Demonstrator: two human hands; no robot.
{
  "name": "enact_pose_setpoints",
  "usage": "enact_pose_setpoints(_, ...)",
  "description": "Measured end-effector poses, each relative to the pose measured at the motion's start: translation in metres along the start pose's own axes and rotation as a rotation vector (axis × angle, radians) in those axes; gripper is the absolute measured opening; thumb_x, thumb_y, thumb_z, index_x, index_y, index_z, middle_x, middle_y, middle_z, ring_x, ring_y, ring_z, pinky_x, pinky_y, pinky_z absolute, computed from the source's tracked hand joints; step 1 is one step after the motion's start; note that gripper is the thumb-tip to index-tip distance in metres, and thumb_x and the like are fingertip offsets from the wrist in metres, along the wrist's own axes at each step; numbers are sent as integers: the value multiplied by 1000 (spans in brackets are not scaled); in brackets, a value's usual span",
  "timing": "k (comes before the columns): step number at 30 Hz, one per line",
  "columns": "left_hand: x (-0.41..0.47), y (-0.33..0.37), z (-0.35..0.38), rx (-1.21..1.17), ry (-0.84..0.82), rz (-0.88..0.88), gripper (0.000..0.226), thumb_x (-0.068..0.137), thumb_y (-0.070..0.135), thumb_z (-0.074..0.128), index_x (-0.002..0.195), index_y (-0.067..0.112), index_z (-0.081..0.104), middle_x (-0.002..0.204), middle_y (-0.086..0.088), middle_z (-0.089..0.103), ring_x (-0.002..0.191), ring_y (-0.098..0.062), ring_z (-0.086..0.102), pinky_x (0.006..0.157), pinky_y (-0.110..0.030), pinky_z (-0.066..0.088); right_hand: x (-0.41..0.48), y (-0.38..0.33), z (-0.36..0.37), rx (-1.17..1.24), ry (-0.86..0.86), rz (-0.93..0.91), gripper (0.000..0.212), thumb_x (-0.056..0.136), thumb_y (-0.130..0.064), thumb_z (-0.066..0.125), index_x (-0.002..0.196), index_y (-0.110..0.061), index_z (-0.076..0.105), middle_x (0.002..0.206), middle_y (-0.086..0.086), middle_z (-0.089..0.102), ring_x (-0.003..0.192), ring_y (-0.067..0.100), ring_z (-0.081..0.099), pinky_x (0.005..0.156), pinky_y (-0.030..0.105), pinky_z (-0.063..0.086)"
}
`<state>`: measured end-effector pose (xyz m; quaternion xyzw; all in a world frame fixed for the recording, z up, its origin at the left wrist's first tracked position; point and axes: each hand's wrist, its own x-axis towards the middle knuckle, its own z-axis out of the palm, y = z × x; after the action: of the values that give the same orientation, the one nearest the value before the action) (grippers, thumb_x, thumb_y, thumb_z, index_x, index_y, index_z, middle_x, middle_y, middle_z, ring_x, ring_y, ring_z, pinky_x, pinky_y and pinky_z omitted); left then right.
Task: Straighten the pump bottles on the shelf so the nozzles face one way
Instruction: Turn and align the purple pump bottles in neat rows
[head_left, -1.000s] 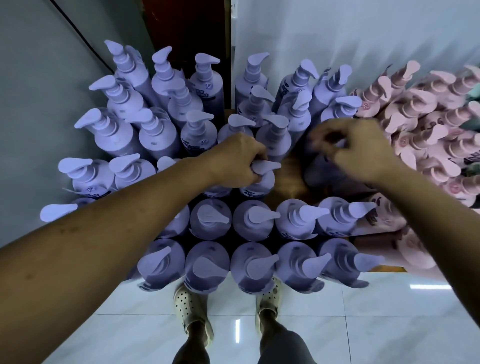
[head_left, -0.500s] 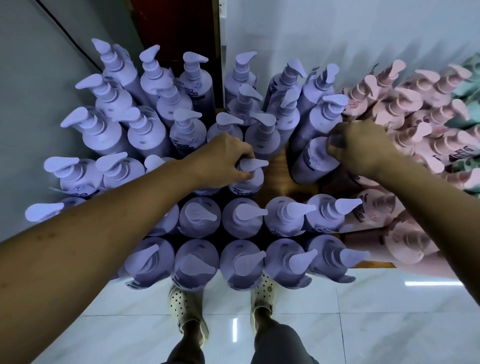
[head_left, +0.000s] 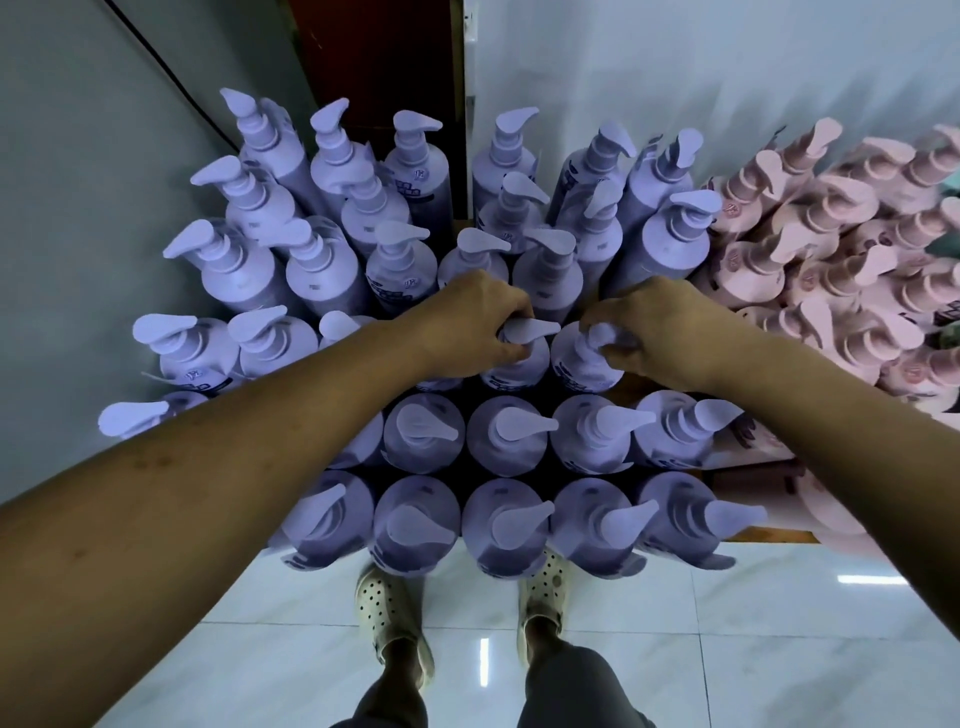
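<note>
No wording can be read anywhere. Several purple pump bottles (head_left: 402, 260) in the middle and left of the frame carry dark label bands (head_left: 399, 297) with pale characters, too blurred to make out. Pink pump bottles (head_left: 831, 208) at right bear small round marks (head_left: 730, 210), also illegible.

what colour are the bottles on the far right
The bottles are pink; head view shows them best.

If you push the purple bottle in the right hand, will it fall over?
Probably not far. The purple bottle is tall and narrow, so it likely tips easily, but neighbouring bottles stand close and would probably catch it. Its plastic looks smooth, so it may be slippery; the right hand grips it round the pump.
</note>
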<state>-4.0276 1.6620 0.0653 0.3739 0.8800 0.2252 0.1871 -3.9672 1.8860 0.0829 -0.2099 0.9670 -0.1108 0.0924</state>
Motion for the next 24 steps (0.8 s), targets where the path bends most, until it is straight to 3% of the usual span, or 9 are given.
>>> enact_pose_setpoints(3, -2, 4, 3, 56, 0, 7, 22, 89, 28, 60, 97, 7, 63, 85, -8, 65, 77, -21, 59, 72, -40, 50, -2, 5, 1, 55, 56, -36, 29, 78, -5, 68, 106, -13, 70, 91, 5, 60, 83, 30, 58, 61, 36, 44)
enact_pose_setpoints(6, -2, 8, 4, 84, -22, 14, 25, 91, 29, 59, 96, 5, 60, 79, -4, 59, 75, -23, 57, 69, -37, 48, -1, 8, 6, 109, 75, -4, 32, 82, -16, 72, 114, -13, 67, 107, 11, 62, 97, 29, 59, 72, 43, 49)
enact_pose_setpoints(8, -1, 10, 3, 84, -45, 18, 27, 91, 30, 61, 97, 4, 58, 76, 1, 50, 75, -21, 54, 66, -32, 43, 2, 9, 11, 106, 38, 52, 38, 86, -24, 71, 121, -11, 63, 90, 16, 66, 90, 35, 60, 67, 38, 43)
enact_pose_setpoints(10, 0, 11, 1, 88, -62, 27, 25, 92, 28, 61, 97, 3, 57, 78, 1, 46, 74, -19, 50, 66, -30, 39, 4, 8, 12, 122, 14, 79, 36, 87, -25, 69, 120, -10, 63, 77, 10, 65, 84, 36, 59, 65, 32, 33)
enact_pose_setpoints(14, 0, 9, 1, 88, -68, 13, 23, 93, 26, 60, 95, 4, 55, 76, 2, 45, 72, -19, 48, 63, -28, 34, 5, 4, 10, 93, -89, 132, 38, 89, -28, 67, 124, -15, 61, 102, 12, 68, 100, 31, 57, 75, 33, 40)
enact_pose_setpoints(21, -1, 9, 1, 95, -75, 31, 27, 91, 30, 62, 98, 5, 59, 78, 1, 50, 75, -21, 53, 66, -34, 44, 1, 3, 11, 151, -77, 188, 37, 86, -29, 70, 120, -17, 65, 105, 7, 70, 103, 27, 57, 79, 33, 42)
enact_pose_setpoints(24, -3, 9, -1, 83, -87, 51, 24, 89, 31, 64, 94, 8, 59, 71, 8, 47, 73, -19, 54, 67, -34, 46, -1, 5, 14, 174, -63, 174, 33, 84, -30, 72, 115, -17, 68, 106, 3, 71, 101, 26, 60, 84, 41, 46)
